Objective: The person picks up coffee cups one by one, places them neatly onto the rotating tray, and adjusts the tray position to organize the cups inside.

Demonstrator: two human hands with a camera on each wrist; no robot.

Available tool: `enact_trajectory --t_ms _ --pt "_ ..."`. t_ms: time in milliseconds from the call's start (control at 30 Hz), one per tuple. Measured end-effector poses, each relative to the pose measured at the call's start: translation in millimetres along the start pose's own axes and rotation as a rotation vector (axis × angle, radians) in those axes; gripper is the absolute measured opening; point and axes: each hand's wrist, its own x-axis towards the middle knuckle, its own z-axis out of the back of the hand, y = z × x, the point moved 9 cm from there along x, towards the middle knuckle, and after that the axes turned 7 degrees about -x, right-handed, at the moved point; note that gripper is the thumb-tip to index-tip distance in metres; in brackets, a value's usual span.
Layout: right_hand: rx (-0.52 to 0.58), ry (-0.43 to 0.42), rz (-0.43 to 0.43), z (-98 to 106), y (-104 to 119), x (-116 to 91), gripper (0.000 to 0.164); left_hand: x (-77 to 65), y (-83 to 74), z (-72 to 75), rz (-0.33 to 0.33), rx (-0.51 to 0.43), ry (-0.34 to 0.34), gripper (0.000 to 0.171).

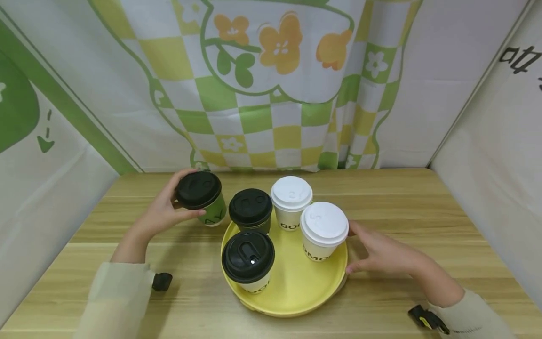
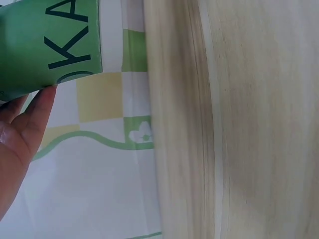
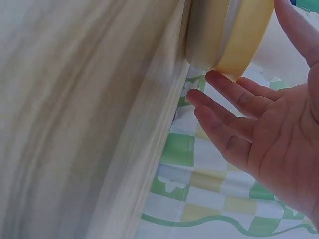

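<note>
My left hand [image 1: 163,212] grips a green paper cup [image 1: 215,210] with a black lid, thumb on its near side, just left of the round yellow tray [image 1: 292,289]. Dark letters show on this green cup [image 2: 30,55] in the left wrist view. At the tray's right edge is my right hand [image 1: 383,249], its fingers spread and fingertips right at the rim. The right wrist view shows that palm [image 3: 279,134] with nothing in it, beside the tray's side [image 3: 244,40]. Nearest to it on the tray stands a white-lidded cup [image 1: 323,226].
Also on the tray are a second white-lidded cup [image 1: 291,197], a small black-lidded cup [image 1: 251,209] and a larger one with a glossy black lid [image 1: 248,259]. A checked flowered curtain [image 1: 275,117] hangs behind the wooden table [image 1: 389,301].
</note>
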Motion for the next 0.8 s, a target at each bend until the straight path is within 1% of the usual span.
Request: enact_trajectory --t_ms 167,233,333,400,467,567,667,800 --pt "0.0 -0.008 0.001 0 0 0 0.099 -9.7 -8.1 1.2 -0.045 -0.004 0.0 0.094" --pt "0.021 0.001 -0.007 0 -2 1 0.096 -12.8 -10.7 1.9 -0.06 -0.007 -0.005 0.094" --pt "0.096 -0.003 -0.008 2 -10 5 0.091 -16.9 -13.6 3.0 -0.074 -0.012 -0.009 0.095" --pt "0.175 -0.013 0.005 7 -17 10 0.084 -19.3 -14.9 3.9 -0.077 -0.018 -0.012 0.095" --pt "0.249 -0.031 0.031 13 -26 17 0.076 -21.6 -15.2 5.5 -0.077 -0.019 -0.018 0.095" --pt "0.334 -0.036 0.065 20 -38 32 0.065 -24.6 -13.9 7.7 -0.069 0.003 -0.028 0.094" --pt "0.401 -0.01 0.083 23 -48 47 0.062 -26.7 -11.7 8.4 -0.056 0.024 -0.031 0.094" --pt "0.488 0.071 0.09 22 -56 63 0.065 -27.5 -10.5 8.0 -0.051 0.022 -0.029 0.095"
